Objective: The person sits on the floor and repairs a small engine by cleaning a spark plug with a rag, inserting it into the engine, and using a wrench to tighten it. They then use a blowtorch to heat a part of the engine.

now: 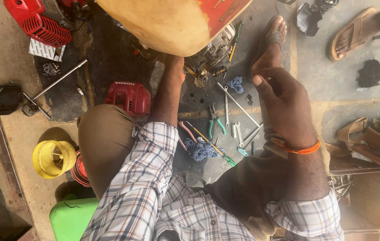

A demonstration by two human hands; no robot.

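— Orange thread (297,149) circles the right wrist, and above it the right hand (283,100) hangs in the air with fingers loosely curled, holding nothing.

— What sits closest to that hand?

— Just past its fingertips, the person's own foot in a sandal (271,42). Below and to the left of the palm, tools lie on the concrete: a long metal rod (239,105), green-handled pliers (215,123), a couple of spanners (242,135) and a yellow-and-green screwdriver (214,146).

— And the left hand?

— The left hand (175,62) reaches forward to the small engine (210,53), under the big cream and red tank (172,22). It touches the machine, yet the fingers are hidden beneath the tank, so I cannot tell whether they are closed on anything.

— So the engine is where, from the hands?

— Right at the left hand's tips, and well up and left of the empty right hand, the sandal between them.

— Anything else around?

— A red engine cover (129,97) lies just left of the left forearm, a blue rag (201,149) under the elbow, a second blue scrap (236,83) near the rod's top. Farther left stand a yellow funnel (52,158) and a green can (71,216). Another person's sandalled foot (355,33) rests well beyond the right hand.
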